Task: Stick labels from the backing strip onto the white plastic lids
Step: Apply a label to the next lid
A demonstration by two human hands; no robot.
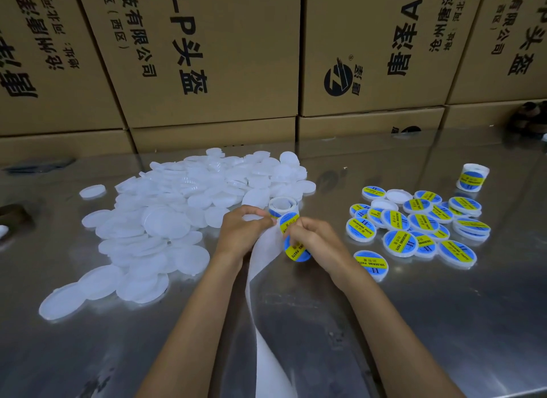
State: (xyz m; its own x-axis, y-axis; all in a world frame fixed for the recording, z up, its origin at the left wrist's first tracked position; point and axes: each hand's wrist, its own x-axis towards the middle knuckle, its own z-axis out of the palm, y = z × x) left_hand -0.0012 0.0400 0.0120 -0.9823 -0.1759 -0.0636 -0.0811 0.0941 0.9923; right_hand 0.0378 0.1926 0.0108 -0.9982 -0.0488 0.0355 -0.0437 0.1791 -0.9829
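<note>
A big heap of plain white plastic lids (177,208) covers the left half of the steel table. Several lids with blue and yellow labels (420,228) lie in a group on the right. In front of me my left hand (242,231) grips the white backing strip (260,282), which hangs down toward me from a small label roll (282,206). My right hand (313,240) pinches a blue and yellow label (296,251) at the strip. Another label (288,220) sits on the strip just above it.
A second label roll (473,177) stands at the far right. Stacked cardboard boxes (213,60) wall off the back of the steel table (444,323). A dark object (14,214) lies at the left edge.
</note>
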